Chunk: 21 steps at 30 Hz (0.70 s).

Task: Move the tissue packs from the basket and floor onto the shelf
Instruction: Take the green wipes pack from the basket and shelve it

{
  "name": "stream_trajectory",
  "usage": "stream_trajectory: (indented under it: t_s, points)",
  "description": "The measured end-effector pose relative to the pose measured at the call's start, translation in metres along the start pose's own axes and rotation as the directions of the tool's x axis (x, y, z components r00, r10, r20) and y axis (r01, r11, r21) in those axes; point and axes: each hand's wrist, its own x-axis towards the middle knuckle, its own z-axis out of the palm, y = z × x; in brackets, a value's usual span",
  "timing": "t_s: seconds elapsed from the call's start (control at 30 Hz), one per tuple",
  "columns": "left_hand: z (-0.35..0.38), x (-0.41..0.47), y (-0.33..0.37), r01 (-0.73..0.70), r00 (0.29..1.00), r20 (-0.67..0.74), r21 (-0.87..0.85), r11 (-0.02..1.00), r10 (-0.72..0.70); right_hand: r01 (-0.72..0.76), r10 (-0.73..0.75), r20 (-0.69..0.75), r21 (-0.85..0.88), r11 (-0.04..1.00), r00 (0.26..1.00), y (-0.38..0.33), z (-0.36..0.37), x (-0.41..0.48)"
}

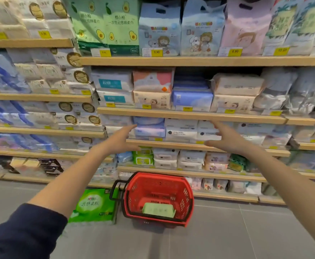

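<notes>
A red basket (187, 195) stands on the grey floor below the shelves, with one pale green tissue pack (159, 209) lying inside it. A large bright green tissue pack (95, 205) sits on the floor just left of the basket, touching its black handle. Both my arms reach forward toward the shelf (190, 115). My left hand (120, 140) and my right hand (225, 137) are open and hold nothing, fingers spread, on either side of blue and white packs (150, 130) stacked under that shelf board.
Wooden shelves full of tissue and wipe packs fill the wall ahead, several levels high, with yellow price tags on their edges. The lowest shelf (225, 196) runs just behind the basket. Grey tiled floor (227, 236) lies in front.
</notes>
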Motion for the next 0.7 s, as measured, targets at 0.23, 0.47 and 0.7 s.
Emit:
stream_trajectory:
  t_s: [0.23,0.47,0.7]
  points:
    - [0.039,-0.035,-0.081,0.062,0.977,0.205,0.009,0.998,-0.063,-0.130,0.125,0.093,0.049,0.990,0.988,-0.008,0.094,-0.029]
    - [0.052,-0.042,-0.115,0.028,0.964,0.265,-0.021,0.999,-0.022,-0.179,0.168,0.135,0.076,0.981,0.977,-0.013,0.152,-0.044]
    - [0.078,-0.023,-0.135,0.003,0.944,0.329,-0.082,0.997,0.025,-0.239,0.218,0.190,0.095,0.966,0.957,-0.005,0.185,-0.029]
